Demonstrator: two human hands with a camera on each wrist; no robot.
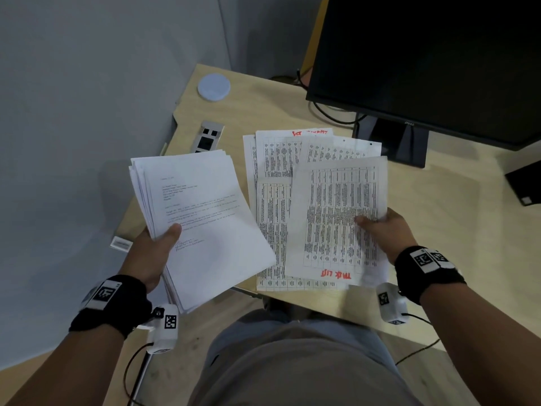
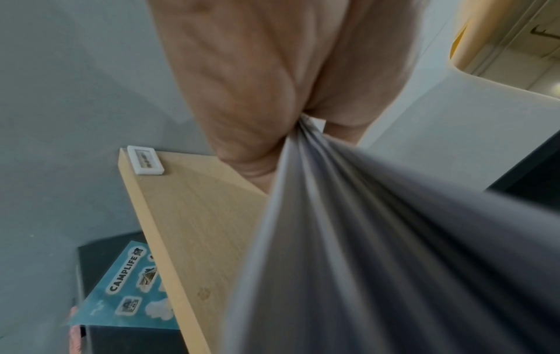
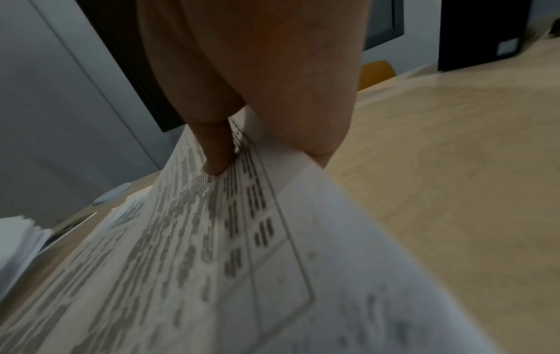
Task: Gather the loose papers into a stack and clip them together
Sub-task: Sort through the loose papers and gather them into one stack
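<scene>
The left hand's (image 1: 152, 253) fingers are out of sight under the stack (image 1: 202, 218); only the thumb shows on top. The right hand (image 1: 386, 227) likewise hides its fingers beneath the sheet (image 1: 330, 218). That sheet covers much of the papers (image 1: 275, 159) lying on the desk (image 1: 439, 230). The print on every page is too blurred to read. The monitor (image 1: 424, 60) runs off the top and right edges.

Pale wood desk (image 1: 439, 230): table-printed sheets (image 1: 272, 159), monitor stand (image 1: 389, 142), round white disc (image 1: 213, 86).
</scene>
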